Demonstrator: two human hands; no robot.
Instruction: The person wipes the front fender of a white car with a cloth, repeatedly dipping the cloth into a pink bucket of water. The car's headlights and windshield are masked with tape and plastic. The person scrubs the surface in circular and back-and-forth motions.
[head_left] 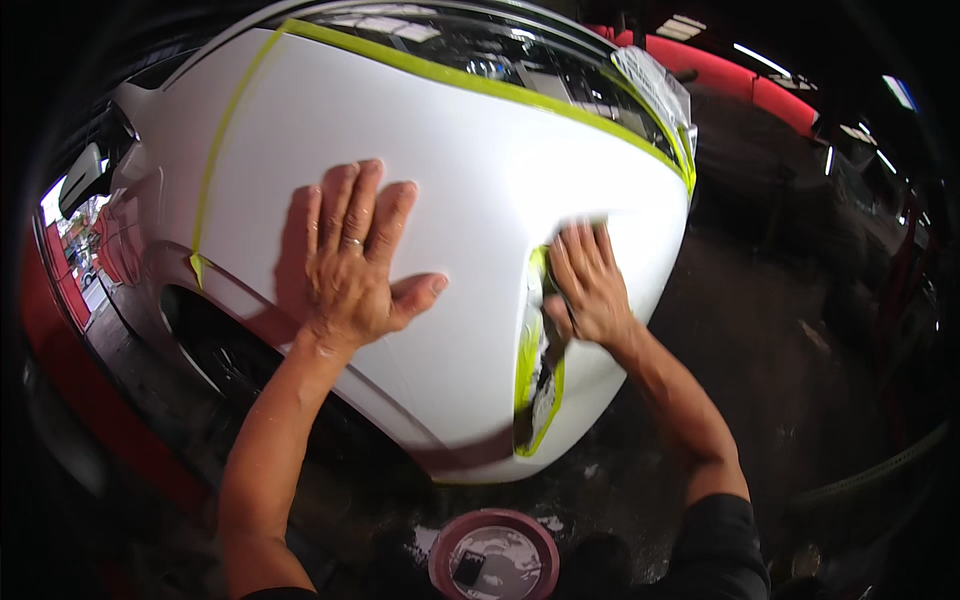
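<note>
I am leaning over a white fender (pixel 470 170) whose long axis is running from the mirror (pixel 85 178) at the far left edge toward the taped headlight (pixel 536 360) at the lower right, its front end pointing down and to my right. Green tape (pixel 222 130) is running along the fender's left seam and across its top edge below the windshield (pixel 480 50).

My left hand (pixel 352 262) is lying flat and open on the fender's middle, fingers spread and pointing up toward the windshield, gripping nothing, just above the wheel arch (pixel 240 350) along the fender's lower left edge.

My right hand (pixel 588 285) is pressing on the fender's right side, right at the upper end of the headlight, fingers together and pointing up. A dark pad (pixel 552 345) is showing beneath its palm and thumb; I cannot tell whether the hand is clamping it or only pushing on it.

A round pink tin (pixel 494 555) is sitting on the floor (pixel 780 330) below the fender's front corner, between my forearms.
</note>
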